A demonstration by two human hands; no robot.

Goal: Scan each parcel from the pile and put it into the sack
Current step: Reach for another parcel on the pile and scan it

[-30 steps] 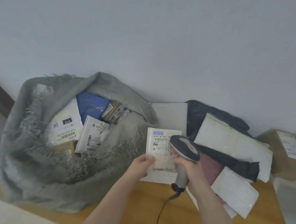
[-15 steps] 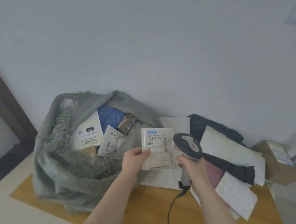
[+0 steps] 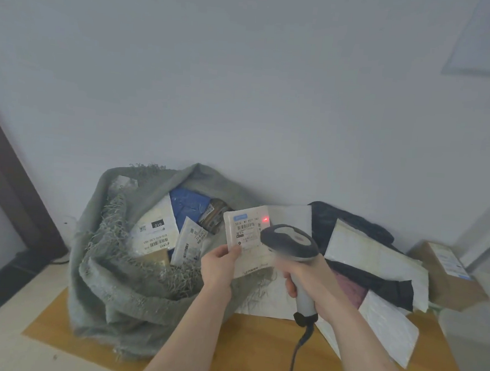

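My left hand [image 3: 220,267] pinches the lower left edge of a small white parcel [image 3: 246,237], label facing up, above the sack's right rim. My right hand [image 3: 312,278] grips a grey barcode scanner [image 3: 290,242] by its handle, head aimed at the parcel. A red scan dot glows on the label's upper right corner. The grey woven sack [image 3: 111,286] stands open on the left with several parcels inside. The pile of parcels [image 3: 374,259] lies to the right, white and dark bags overlapping.
A brown cardboard box [image 3: 450,275] sits at the far right beside the pile. The wooden table [image 3: 256,349] runs under my forearms, with the scanner's cable [image 3: 295,357] hanging over it. A wall stands close behind; a dark door frame [image 3: 11,188] is on the left.
The parcel has lifted and tilted slightly toward the sack. The scanner moved up closer to it, and a red scan light now shows on the label. The view has tilted up.
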